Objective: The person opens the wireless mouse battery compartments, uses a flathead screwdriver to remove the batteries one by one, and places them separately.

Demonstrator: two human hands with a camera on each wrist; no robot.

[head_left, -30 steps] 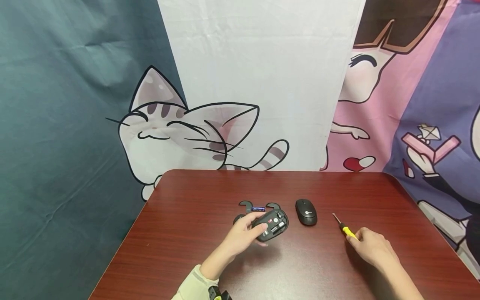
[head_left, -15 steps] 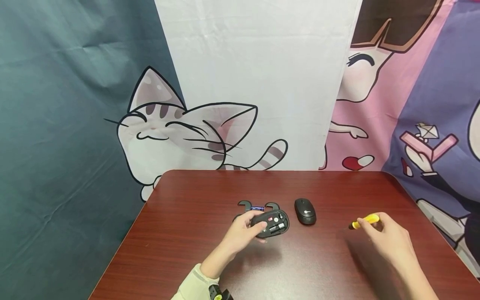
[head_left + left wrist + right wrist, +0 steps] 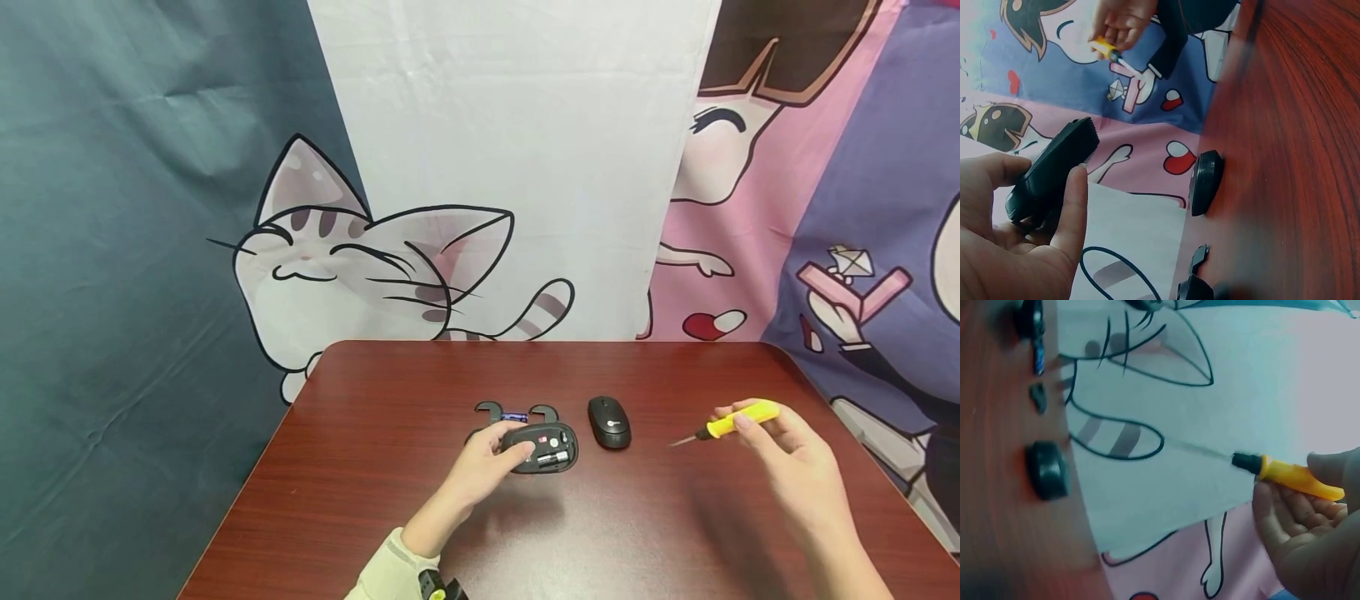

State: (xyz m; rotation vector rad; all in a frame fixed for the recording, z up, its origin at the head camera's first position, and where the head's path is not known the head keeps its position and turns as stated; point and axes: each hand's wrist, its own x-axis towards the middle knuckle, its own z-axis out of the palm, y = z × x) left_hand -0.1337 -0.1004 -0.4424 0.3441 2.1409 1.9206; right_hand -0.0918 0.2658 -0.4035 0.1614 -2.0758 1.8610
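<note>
My left hand (image 3: 480,468) holds a black computer mouse (image 3: 546,439) above the table, thumb across its upturned underside. Its battery bay is uncovered, with a silvery cylinder (image 3: 553,457) lying inside. Seen from the left wrist, the same mouse (image 3: 1054,165) sits between thumb and fingers. At the right, my right hand (image 3: 802,458) is raised and grips a screwdriver (image 3: 742,419) by its yellow handle between thumb and fingers. The thin shaft points left, toward the mice, and shows blurred in the right wrist view, beyond the black collar (image 3: 1246,462).
A second black mouse (image 3: 610,422) lies upright on the red-brown table (image 3: 390,433). Behind the held mouse are a blue battery (image 3: 515,417) and two dark curved pieces, one left (image 3: 491,408) and one right (image 3: 544,412). A printed cloth backdrop (image 3: 525,125) hangs beyond the table.
My right hand has lifted the screwdriver off the table area, moving up and right, and shifted its hold along the handle. The left hand has levelled the mouse slightly.
</note>
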